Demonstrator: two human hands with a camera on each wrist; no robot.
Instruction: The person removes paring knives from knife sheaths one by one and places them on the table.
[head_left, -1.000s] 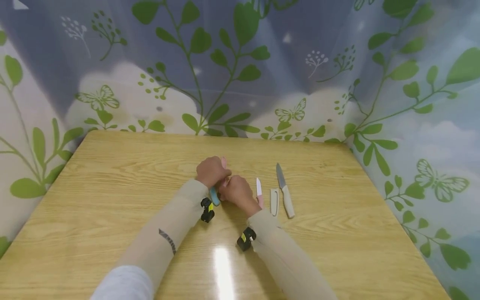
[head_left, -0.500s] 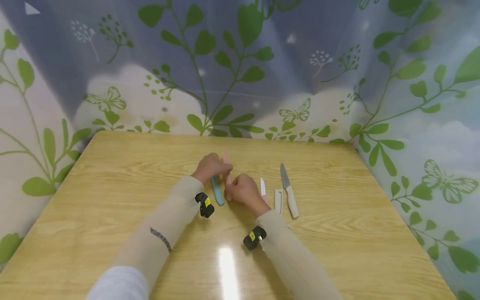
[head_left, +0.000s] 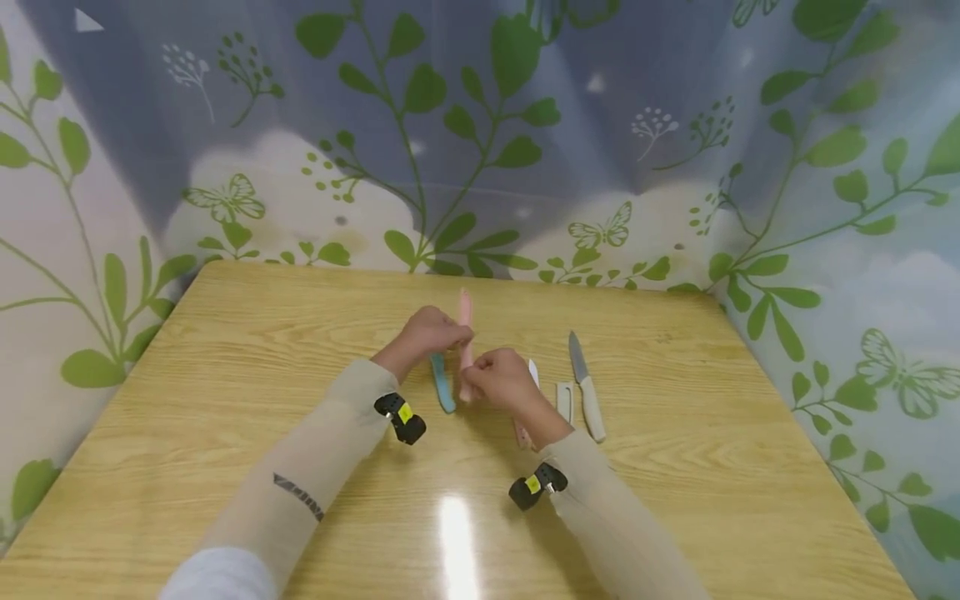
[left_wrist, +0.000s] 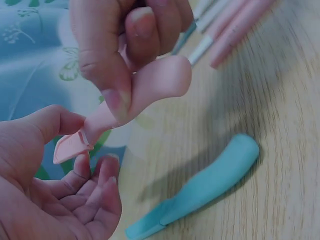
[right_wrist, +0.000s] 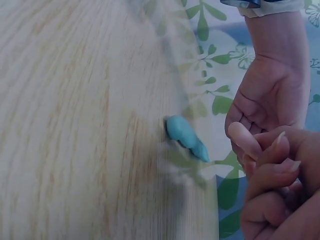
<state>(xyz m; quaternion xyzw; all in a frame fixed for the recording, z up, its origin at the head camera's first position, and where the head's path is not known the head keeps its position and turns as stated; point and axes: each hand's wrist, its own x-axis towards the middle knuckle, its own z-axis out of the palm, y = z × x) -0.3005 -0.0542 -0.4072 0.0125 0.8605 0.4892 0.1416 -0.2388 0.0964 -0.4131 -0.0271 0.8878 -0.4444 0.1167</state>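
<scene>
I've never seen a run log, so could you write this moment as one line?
left hand: pinches pink tool | right hand: pinches pink tool | teal tool: on table | white knife: on table, blade bare

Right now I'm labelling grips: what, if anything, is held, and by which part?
A pink tool: the right hand pinches its handle short of the rounded end, and the left hand pinches where its flat end begins.

The left hand (head_left: 427,332) and right hand (head_left: 504,379) have been drawn apart, and more of the pink piece (head_left: 466,311) has been exposed. The turquoise piece (head_left: 442,383) has been uncovered further; the white blade (head_left: 533,370) has been partly hidden by the right hand.
</scene>
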